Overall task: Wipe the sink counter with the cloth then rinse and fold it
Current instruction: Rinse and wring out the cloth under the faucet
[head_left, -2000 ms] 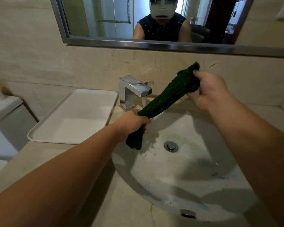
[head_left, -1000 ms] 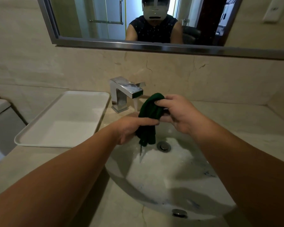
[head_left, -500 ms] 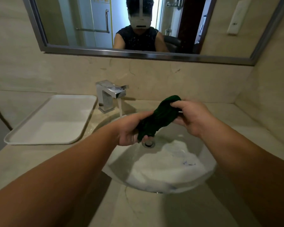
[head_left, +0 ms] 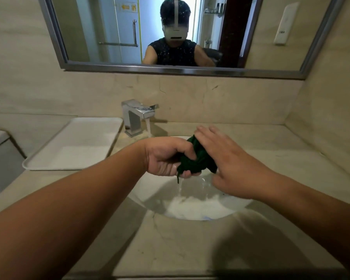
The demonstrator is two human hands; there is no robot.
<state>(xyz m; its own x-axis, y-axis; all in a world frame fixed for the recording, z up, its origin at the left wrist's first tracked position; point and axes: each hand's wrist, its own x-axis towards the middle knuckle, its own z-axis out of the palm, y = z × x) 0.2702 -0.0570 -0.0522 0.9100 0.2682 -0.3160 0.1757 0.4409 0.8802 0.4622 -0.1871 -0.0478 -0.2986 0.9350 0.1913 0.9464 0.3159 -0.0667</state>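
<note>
Since the cloth (head_left: 197, 161) looked mid-wring over the sink (head_left: 226, 207), left hand (head_left: 166, 156) had fingers curled tight round it, right hand (head_left: 230, 164) pressed it straight-fingered, drips landing inside.

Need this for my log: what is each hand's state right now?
Left hand: closed, gripping the green cloth.
Right hand: open, laid flat against the cloth.

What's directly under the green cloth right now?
The left hand grips the cloth from below, and water runs off it into the sink basin underneath. The right hand presses flat on it. The drain is not visible behind the hands and cloth.
</note>
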